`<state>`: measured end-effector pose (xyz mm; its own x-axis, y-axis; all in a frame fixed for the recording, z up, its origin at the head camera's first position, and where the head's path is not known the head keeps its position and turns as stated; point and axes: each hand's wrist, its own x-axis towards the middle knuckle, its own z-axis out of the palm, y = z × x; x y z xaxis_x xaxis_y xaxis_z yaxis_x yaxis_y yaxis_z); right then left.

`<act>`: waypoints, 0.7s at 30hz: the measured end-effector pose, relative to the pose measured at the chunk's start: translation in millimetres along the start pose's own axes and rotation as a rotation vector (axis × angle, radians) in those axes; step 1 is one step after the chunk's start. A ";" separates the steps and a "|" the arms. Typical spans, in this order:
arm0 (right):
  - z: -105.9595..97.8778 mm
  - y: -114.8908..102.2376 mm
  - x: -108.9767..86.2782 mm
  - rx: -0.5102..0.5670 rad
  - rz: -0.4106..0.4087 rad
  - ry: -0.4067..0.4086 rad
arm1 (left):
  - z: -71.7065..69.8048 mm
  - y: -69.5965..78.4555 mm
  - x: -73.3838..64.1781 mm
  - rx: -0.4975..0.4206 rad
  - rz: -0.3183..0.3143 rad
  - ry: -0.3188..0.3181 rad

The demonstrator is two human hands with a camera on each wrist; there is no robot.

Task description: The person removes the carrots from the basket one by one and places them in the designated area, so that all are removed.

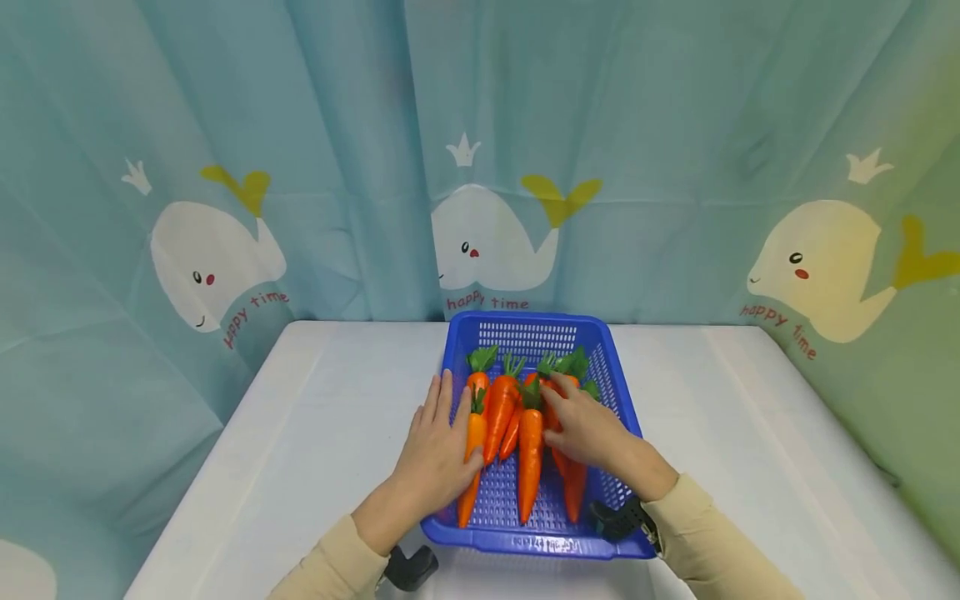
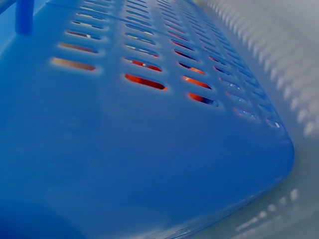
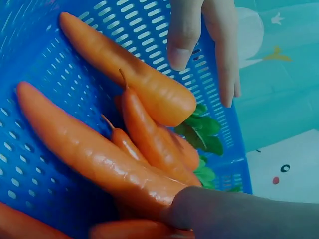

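Several orange carrots with green tops lie in a blue plastic basket (image 1: pixel 525 546). My left hand (image 1: pixel 438 454) lies over the basket's left rim, its fingers straight. Its thumb reaches across a lighter orange carrot (image 1: pixel 467 500). On the right, my right hand (image 1: pixel 588 429) reaches over the carrots with its fingers and thumb apart. In the right wrist view its thumb (image 3: pixel 224 211) touches the thick end of a large carrot (image 3: pixel 99 152). Part of another carrot (image 1: pixel 575 492) is hidden beneath this hand. The left wrist view shows the basket's outer wall (image 2: pixel 139 149), with orange through its slots.
The basket stands on a white table (image 1: pixel 352 375). A light blue curtain (image 1: pixel 645 167) printed with whales hangs behind it. A black wrist device (image 1: pixel 622 521) on my right arm is at the basket's front right corner; another (image 1: pixel 411 569) is on my left wrist.
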<state>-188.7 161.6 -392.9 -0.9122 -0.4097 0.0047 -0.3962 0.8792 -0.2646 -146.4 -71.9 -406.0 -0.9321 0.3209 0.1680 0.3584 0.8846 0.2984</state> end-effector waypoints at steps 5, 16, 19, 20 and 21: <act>1.4 7.0 2.0 0.022 -0.040 -0.071 | -0.6 1.6 0.1 0.008 -0.001 0.001; 7.3 25.4 0.1 0.067 -0.157 0.039 | 0.0 1.9 -0.8 0.017 -0.005 0.001; 7.6 26.9 0.1 0.085 -0.179 0.102 | 0.2 1.6 -1.1 0.018 -0.006 0.005; 7.5 27.1 0.2 0.087 -0.184 0.116 | 0.2 1.6 -1.3 0.020 -0.006 0.005; 7.5 27.5 0.5 0.088 -0.190 0.131 | 0.3 1.6 -1.7 0.020 -0.006 0.006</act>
<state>-199.2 183.8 -407.4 -0.8303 -0.5256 0.1854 -0.5564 0.7624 -0.3304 -144.3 -71.0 -406.1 -0.9337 0.3139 0.1721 0.3520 0.8930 0.2805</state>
